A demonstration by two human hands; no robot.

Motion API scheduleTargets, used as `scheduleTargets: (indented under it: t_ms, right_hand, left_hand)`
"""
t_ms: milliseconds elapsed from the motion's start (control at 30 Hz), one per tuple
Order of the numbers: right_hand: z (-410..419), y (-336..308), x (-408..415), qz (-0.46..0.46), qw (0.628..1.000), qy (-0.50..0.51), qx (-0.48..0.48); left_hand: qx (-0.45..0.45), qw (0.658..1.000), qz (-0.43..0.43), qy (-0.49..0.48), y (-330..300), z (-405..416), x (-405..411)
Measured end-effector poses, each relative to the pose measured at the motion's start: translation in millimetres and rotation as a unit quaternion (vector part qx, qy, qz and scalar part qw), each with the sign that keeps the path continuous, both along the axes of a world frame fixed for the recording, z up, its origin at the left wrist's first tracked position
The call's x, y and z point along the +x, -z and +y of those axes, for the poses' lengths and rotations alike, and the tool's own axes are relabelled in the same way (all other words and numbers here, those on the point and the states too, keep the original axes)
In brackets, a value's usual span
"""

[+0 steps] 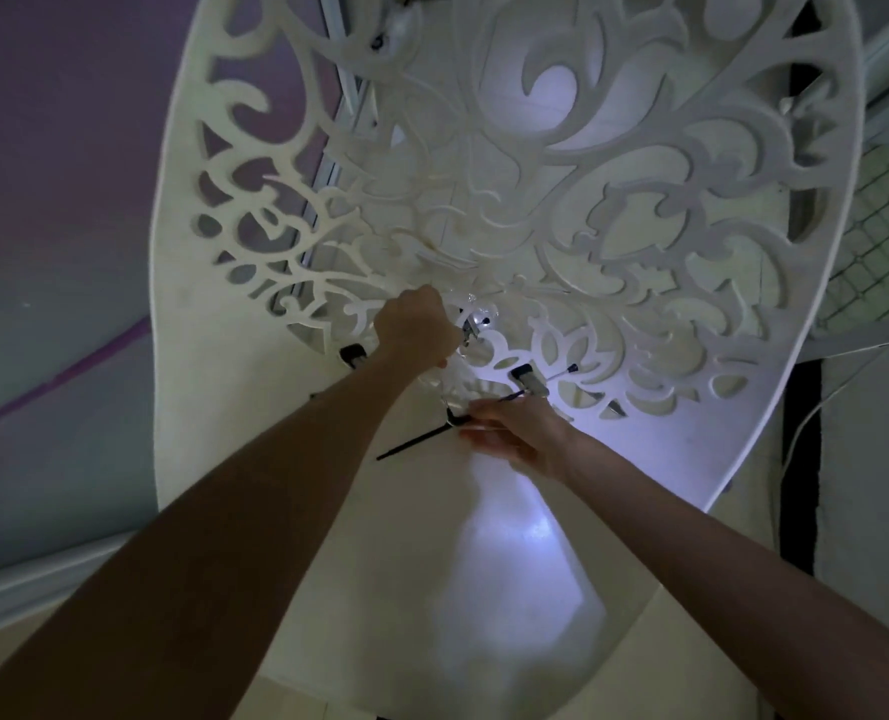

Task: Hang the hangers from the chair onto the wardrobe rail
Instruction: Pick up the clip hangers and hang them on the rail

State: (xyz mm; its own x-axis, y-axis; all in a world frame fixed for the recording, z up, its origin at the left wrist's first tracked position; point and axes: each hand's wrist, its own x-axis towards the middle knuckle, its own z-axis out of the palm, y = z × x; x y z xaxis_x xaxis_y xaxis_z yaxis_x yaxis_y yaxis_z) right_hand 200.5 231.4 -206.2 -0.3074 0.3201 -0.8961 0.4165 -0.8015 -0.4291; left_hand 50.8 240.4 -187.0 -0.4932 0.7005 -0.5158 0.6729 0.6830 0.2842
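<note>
1. A clear plastic hanger (471, 324) with metal clips sits high against the ornate white cut-out panel (587, 189), near the panel's lower middle; its outline is faint and hard to trace.
2. The left hand (416, 324) reaches up to it, fingers curled round the hanger's top in a closed grip.
3. Two black-and-silver clips show on either side: one (353, 354) to the left of the left wrist, one (529, 379) to the right, just above the right hand.
4. The right hand (520, 433) is lower, fingers partly bent in a narrow grip, pinching a thin black hanger bar (416, 443) that slants down to the left; a bent black and silver end sits by its fingertips.
5. Both bare forearms stretch upward from the bottom of the view.
6. Behind the hands, a smooth cream surface (213, 407) catches a bright bluish-white patch of light.
7. The scrollwork panel fills the upper view, with a purple-grey wall (68, 200) on the left.
8. On the right edge is a quilted, diamond-patterned surface (879, 241) and thin white cables (816, 407).
9. The wardrobe rail and the chair cannot be made out.
</note>
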Motion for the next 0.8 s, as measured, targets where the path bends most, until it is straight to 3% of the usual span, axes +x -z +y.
scheduleTargets:
  t_ms: [267, 367, 800]
  right_hand:
    - [23.2, 0.1, 9.8, 0.000, 0.999, -0.042, 0.008]
    - [25.1, 2.0, 11.6, 0.042, 0.997, -0.070, 0.000]
    - [18.7, 9.9, 26.4, 0.015, 0.998, -0.050, -0.021]
  left_hand:
    - [-0.060, 0.983, -0.159, -0.071, 3.4, 9.2, -11.1]
    - [-0.062, 0.971, -0.207, -0.099, 8.4, 2.9, -11.5]
    - [-0.039, 0.993, -0.098, -0.051, 1.0, -10.8, 4.3]
